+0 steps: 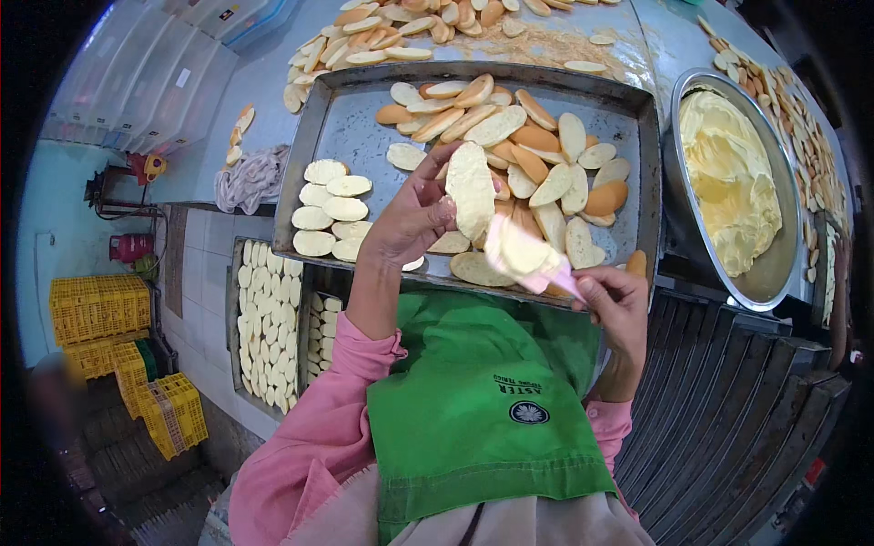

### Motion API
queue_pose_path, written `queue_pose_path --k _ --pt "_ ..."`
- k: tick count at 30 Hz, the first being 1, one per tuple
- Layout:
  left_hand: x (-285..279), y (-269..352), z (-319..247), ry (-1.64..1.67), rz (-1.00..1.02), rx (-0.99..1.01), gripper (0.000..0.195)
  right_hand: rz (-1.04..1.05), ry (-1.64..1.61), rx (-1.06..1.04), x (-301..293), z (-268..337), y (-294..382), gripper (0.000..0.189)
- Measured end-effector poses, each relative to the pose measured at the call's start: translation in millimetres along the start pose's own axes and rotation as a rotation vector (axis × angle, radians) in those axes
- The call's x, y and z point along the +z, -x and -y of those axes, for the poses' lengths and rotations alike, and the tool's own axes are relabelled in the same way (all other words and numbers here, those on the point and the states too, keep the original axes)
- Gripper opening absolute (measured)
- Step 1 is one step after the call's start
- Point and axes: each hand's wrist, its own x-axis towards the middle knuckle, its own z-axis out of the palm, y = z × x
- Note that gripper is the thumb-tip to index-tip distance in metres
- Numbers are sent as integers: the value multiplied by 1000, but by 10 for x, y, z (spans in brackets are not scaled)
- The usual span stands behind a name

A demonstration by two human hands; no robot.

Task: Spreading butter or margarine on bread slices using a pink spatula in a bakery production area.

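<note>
My left hand (412, 217) holds a bread slice (471, 191) whose upper face is coated with pale yellow cream. In my right hand (614, 300) is a pink spatula (562, 280), with a lump of the cream on its blade, close to the slice's lower end. Both hands are over a metal baking tray (642, 170). Loose bread slices (539, 164) are piled in its middle and right; coated slices (312, 218) lie in rows at its left. Right of the tray stands a steel bowl (778, 290) of yellow cream (727, 184).
More bread slices (403, 27) and crumbs lie on the metal table (263, 82) beyond the tray. A crumpled cloth (251, 179) is at the left. Lower left is a tray of coated slices (270, 327); lower right, stacked metal trays (724, 409). Yellow crates (99, 307) stand far left.
</note>
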Motion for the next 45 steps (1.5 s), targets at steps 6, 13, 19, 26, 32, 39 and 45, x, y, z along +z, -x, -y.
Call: queue_pose_path --k 6,13,19,26,32,39,45 --pt "44 0 -63 -136 -17 -11 80 78 64 10 -22 -87 -69 15" --pt "-17 20 -110 -377 -21 -213 79 -45 301 -310 48 -115 -99 11" --pt "-40 72 -46 -173 -108 47 68 -262 103 -254 201 -277 -158 11" --pt "-364 244 -459 -210 -278 327 60 -356 471 -276 176 -445 -175 12" --pt "-783 595 -497 -973 -570 1 59 -458 243 -192 12 -500 -158 14" --pt "-973 754 -135 -1238 -603 -155 55 -464 260 -217 2 -500 -132 15" --pt "-1025 721 -66 -1714 -525 -217 55 -474 228 -227 -45 -500 -123 16"
